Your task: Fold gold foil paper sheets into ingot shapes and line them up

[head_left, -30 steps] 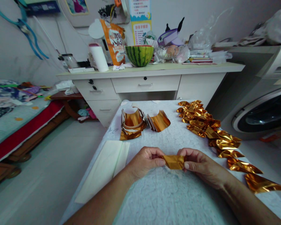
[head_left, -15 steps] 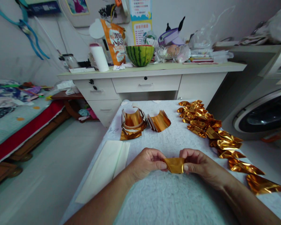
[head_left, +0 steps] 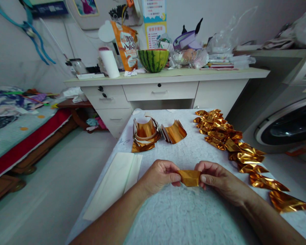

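A small folded piece of gold foil paper (head_left: 190, 178) is stretched between my two hands, just above the cloth-covered table. My left hand (head_left: 160, 176) pinches its left end between thumb and fingers. At the other end, my right hand (head_left: 215, 177) grips it with thumb and curled fingers. Beyond my hands lie a curled stack of gold foil sheets (head_left: 146, 131) and a smaller curled stack (head_left: 176, 131). Along the table's right side runs a row of folded gold foil pieces (head_left: 246, 157). Pale flat paper sheets (head_left: 112, 185) rest left of my left forearm.
The table's quilted cloth (head_left: 173, 217) reaches toward a white desk (head_left: 160, 86) holding a watermelon half (head_left: 153, 60), an orange snack bag (head_left: 126, 47) and a white paper roll (head_left: 109, 63). A washing machine (head_left: 291, 102) stands at right, a bed (head_left: 22, 136) at left.
Both hands keep hold of the gold foil paper. Its lower edge sits slightly higher, and my right fingers have shifted a little at its right end.
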Tool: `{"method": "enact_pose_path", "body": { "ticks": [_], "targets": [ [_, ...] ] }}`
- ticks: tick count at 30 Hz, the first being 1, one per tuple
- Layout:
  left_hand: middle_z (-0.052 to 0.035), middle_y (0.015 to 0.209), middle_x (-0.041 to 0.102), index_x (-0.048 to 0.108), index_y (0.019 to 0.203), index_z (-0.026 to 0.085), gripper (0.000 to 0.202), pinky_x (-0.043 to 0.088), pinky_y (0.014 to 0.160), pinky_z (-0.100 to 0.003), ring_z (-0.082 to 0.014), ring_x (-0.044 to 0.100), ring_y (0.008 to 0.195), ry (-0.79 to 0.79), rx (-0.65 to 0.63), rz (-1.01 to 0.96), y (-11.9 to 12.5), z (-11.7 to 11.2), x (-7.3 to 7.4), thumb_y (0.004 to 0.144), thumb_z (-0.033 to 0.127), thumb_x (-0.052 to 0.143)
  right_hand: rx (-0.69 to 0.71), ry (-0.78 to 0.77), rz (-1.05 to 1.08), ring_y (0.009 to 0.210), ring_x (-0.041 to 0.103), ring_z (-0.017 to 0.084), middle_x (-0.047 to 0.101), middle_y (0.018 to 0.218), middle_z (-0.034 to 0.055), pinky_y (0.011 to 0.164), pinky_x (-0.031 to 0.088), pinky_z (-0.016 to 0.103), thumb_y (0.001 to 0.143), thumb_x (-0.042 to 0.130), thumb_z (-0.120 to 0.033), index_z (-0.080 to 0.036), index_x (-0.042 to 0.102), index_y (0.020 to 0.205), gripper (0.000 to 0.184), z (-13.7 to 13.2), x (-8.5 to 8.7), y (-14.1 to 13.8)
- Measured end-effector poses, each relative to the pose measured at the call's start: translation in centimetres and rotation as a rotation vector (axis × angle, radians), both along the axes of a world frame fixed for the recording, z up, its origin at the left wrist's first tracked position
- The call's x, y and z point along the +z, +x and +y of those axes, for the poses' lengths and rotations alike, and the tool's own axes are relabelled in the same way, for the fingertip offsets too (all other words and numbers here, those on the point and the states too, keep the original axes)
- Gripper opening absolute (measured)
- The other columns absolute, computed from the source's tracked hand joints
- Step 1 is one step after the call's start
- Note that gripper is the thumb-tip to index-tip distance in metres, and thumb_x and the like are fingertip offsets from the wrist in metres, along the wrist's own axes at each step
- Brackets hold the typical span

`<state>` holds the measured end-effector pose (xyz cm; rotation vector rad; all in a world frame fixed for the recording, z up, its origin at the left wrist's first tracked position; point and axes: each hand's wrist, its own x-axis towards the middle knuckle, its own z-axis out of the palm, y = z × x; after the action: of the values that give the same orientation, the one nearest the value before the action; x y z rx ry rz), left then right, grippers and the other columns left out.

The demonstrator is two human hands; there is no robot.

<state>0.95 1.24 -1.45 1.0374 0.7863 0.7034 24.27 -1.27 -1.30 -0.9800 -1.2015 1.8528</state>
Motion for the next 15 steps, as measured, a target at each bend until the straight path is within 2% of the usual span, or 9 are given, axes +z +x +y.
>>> {"method": "enact_pose_path", "body": {
  "ticks": [6,11,13,15],
  "targets": [
    [-0.0014,0.070,0.068,0.063,0.079,0.012,0.034,0.046,0.062,-0.022,-0.0111,0.062,0.061,0.001,0.043,-0.061,0.21,0.00,-0.18,0.060,0.029,0.085,-0.005,0.018,-0.012,0.064,0.050,0.010,0.061,0.071,-0.0012,0.061,0.038,0.023,0.076,0.078,-0.038,-0.017,0.063,0.082,0.026,0.03,0.01,0.05],
    [0.0007,0.065,0.062,0.060,0.075,0.013,0.031,0.042,0.058,-0.021,-0.0097,0.057,0.058,0.018,-0.018,-0.018,0.11,0.02,-0.31,0.060,0.027,0.084,-0.019,0.078,-0.065,0.062,0.046,0.011,0.057,0.067,-0.0024,0.060,0.035,0.024,0.076,0.078,-0.039,-0.018,0.063,0.077,0.026,0.07,0.19,-0.18],
    [0.0013,0.066,0.060,0.060,0.075,0.013,0.026,0.039,0.057,-0.020,-0.0090,0.054,0.059,0.081,-0.024,0.006,0.02,0.08,-0.34,0.064,0.025,0.081,-0.026,0.126,-0.092,0.063,0.046,0.011,0.056,0.069,-0.0021,0.060,0.035,0.024,0.077,0.076,-0.040,-0.018,0.063,0.076,0.026,0.11,0.40,-0.31],
    [0.0009,0.072,0.058,0.062,0.075,0.014,0.017,0.039,0.059,-0.020,-0.0093,0.053,0.063,0.236,0.014,0.065,-0.06,0.13,-0.27,0.067,0.019,0.077,-0.035,0.178,-0.109,0.067,0.046,0.012,0.055,0.076,-0.0007,0.060,0.035,0.025,0.077,0.076,-0.041,-0.019,0.063,0.075,0.026,0.17,0.61,-0.38]
  ]
}}
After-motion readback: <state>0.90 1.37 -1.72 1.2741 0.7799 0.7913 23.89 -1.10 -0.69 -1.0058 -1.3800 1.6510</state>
